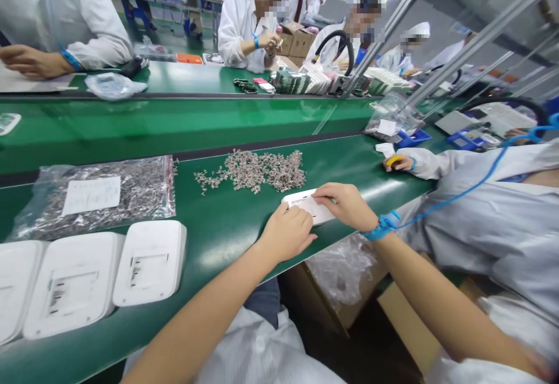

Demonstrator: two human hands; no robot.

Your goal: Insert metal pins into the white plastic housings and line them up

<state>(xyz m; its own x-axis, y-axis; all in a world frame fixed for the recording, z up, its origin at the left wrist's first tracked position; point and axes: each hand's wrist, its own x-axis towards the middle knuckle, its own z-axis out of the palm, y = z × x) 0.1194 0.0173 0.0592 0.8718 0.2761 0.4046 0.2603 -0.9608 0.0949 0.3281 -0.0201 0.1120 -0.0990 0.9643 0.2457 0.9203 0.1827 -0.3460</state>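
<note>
Head view | bag (32, 215) (labelled): metal parts (140, 177) | carton (349, 314): clear plastic (343, 267) | left hand (288, 229), right hand (347, 204): on white casing (324, 212), grip unclear

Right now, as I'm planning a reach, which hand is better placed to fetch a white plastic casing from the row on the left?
Probably the left hand: it is nearer the row's closest casing, while the right hand would likely cross the left forearm.
</note>
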